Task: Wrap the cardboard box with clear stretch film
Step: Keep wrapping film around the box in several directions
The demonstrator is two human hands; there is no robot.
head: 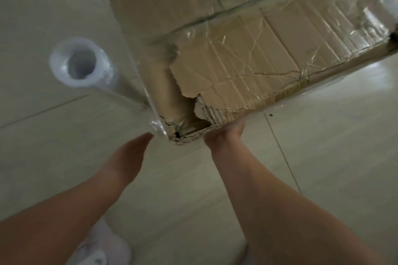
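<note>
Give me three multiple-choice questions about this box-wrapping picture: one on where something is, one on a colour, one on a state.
1. Where is the stretch film roll? A on top of the box; B standing on the floor, left of the box; C in a hand.
2. What colour is the cardboard box? A brown; B white; C blue.
3. How is the box's near corner? A intact; B torn open; C covered in black tape.
Answers: B, the roll stands on end on the tiles beside the box; A, its cardboard shows brown; B, ragged cardboard edges leave a hole there.
</note>
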